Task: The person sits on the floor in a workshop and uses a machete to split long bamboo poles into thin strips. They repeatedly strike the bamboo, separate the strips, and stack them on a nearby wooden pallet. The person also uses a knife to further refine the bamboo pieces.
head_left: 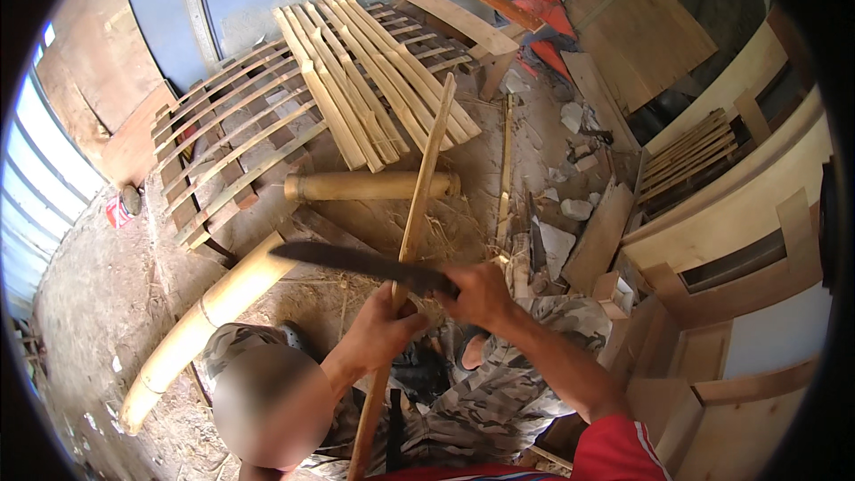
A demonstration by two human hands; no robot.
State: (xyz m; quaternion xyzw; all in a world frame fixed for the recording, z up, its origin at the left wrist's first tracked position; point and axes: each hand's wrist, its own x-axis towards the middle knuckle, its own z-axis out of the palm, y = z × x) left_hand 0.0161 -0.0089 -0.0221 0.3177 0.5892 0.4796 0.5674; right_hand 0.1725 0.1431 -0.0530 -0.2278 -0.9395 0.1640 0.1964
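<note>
Fingers of both hands wrapped tight: one set on a bamboo strip, the other on a big knife.

Head view: the left hand (378,334) is closed round a long bamboo strip (419,214), which is held slanting up over the dirt floor (98,321). The right hand (481,294) is clamped on the handle of a dark blade (356,260), laid across the strip just above the left hand. Looks like the shaving or splitting step; a steady strip and a controlled push along the grain would be called for next. More strips (374,80) are stacked on a slatted frame (232,138), with a thick bamboo pole (209,312) nearby. No containers can be made out.
</note>
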